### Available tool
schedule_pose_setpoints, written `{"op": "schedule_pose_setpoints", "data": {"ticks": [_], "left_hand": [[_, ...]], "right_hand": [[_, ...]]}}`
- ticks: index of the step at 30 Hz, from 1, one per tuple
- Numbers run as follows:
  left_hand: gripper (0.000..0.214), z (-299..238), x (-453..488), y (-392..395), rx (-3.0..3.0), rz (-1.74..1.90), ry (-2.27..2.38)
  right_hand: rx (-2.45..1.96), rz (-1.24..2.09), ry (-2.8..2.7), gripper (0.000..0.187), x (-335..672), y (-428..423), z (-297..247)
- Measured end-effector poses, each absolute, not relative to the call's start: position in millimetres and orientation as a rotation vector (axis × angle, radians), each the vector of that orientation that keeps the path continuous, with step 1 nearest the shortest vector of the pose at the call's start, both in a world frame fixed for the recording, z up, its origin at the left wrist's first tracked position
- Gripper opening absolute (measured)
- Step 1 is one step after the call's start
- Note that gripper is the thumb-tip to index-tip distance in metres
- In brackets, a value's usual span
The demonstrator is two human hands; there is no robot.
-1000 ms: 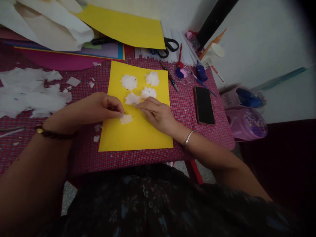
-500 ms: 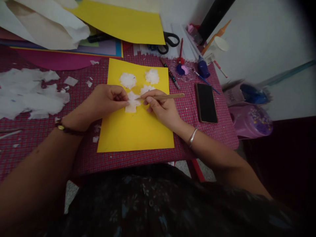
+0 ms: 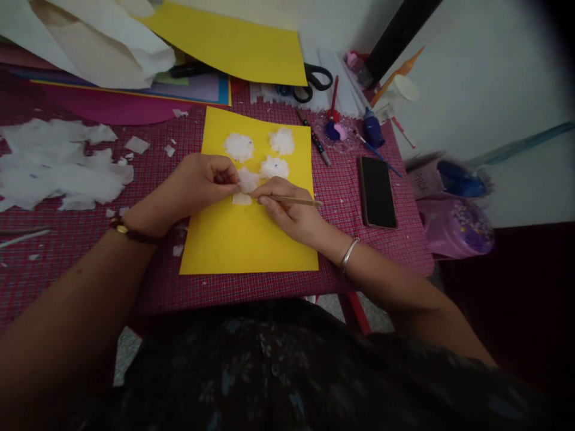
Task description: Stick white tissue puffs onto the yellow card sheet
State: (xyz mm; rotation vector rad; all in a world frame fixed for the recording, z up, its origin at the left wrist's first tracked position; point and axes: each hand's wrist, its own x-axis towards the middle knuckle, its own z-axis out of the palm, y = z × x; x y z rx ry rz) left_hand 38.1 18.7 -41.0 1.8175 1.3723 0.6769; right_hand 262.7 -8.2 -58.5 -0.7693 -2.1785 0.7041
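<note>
A yellow sheet of paper (image 3: pixel 249 239) lies before me, with several ruffled white paper tufts (image 3: pixel 238 147) on its upper half. My left hand (image 3: pixel 204 182) is closed in a pinch at the edge of a white tissue paper piece (image 3: pixel 247 179) near the sheet's middle. In my right hand (image 3: pixel 287 209) is a slim wooden stick (image 3: pixel 296 201), held like a pen; its tip end is hidden by the fingers beside that piece. Just below the fingertips a small flat white paper square (image 3: pixel 241 199) shows on the yellow sheet.
Torn white tissue pieces (image 3: pixel 63 164) are heaped at left, with scraps around. A phone (image 3: pixel 378 191) lies at right. Behind it are a paint palette (image 3: pixel 336 130), a blue bottle (image 3: pixel 372 127) and black-handled scissors (image 3: pixel 318 78). Coloured sheets (image 3: pixel 233 42) are stacked at the back.
My right hand has moved slightly down, and the stick is tilted differently, its rear end lower. More of the lower right tuft shows. My left hand keeps its pinch; the view has shifted slightly.
</note>
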Motion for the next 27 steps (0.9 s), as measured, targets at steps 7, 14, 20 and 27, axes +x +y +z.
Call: {"op": "schedule_pose_setpoints", "data": {"ticks": [7, 14, 20, 27], "left_hand": [[0.006, -38.7, 39.9, 17.1, 1.791, 0.765, 1.43], [0.005, -45.5, 38.7, 16.9, 1.479, 0.908, 1.463], [0.006, -54.3, 36.8, 18.2, 1.563, 0.915, 1.414], [0.007, -40.6, 32.1, 9.6, 1.606, 0.947, 1.376]], "right_hand": [[-0.853, 0.403, -2.576, 0.032, 261.9, -14.1, -51.9], [-0.865, 0.026, -2.823, 0.034, 254.5, -17.8, -49.8], [-0.766, 0.142, -2.681, 0.033, 259.1, -16.3, -57.1], [-0.847, 0.807, -2.014, 0.023, 267.3, -17.0, -55.4]]}}
